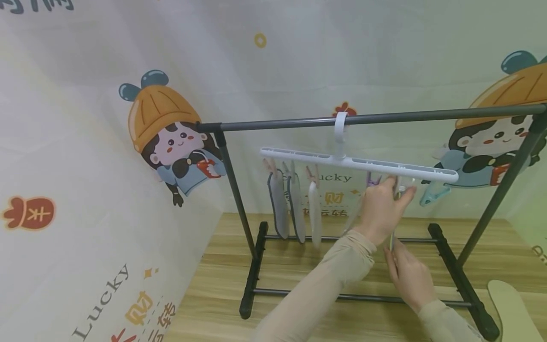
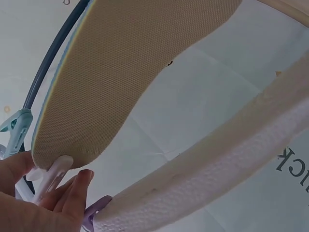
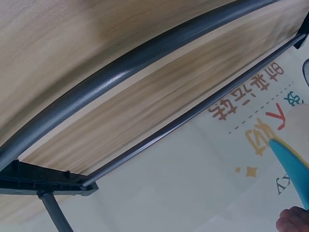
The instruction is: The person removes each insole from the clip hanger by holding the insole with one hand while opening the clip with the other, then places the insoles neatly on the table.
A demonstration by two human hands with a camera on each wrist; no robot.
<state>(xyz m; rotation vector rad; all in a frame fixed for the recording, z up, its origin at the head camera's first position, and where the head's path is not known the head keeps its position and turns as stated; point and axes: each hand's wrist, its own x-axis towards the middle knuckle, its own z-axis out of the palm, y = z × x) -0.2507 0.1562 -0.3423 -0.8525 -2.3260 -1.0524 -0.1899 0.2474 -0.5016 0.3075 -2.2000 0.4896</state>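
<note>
A white hanger with clips hangs on a dark rack bar. My left hand is just under its right half, pinching a pale pink clip at one end of a tan mesh insole. Lower down, my right hand holds the insole's bottom end between thumb and fingers. In the right wrist view only fingertips show, beside the insole's teal side. Next to my left hand a purple clip carries a whitish fuzzy insole.
Three insoles, a dark-edged one, another dark-edged one and a whitish one, hang at the hanger's left. A teal clip hangs at its right end. A pale green insole lies on the wooden table, right of the rack's foot.
</note>
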